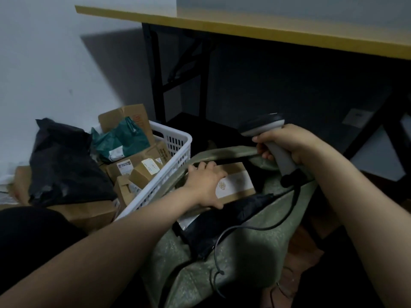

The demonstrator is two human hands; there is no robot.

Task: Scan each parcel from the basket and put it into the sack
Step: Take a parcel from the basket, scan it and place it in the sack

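Head view: bagging.
Left hand grips brown cardboard box inside green woven sack; right hand clutches grey plastic scanner clear.

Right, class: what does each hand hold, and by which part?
The right hand grips the grey handheld barcode scanner by its handle. The left hand holds the brown cardboard box with a white label by its left end.

Dim, bluish light; deep shadow under the table; soft focus; wide-angle bending at edges.
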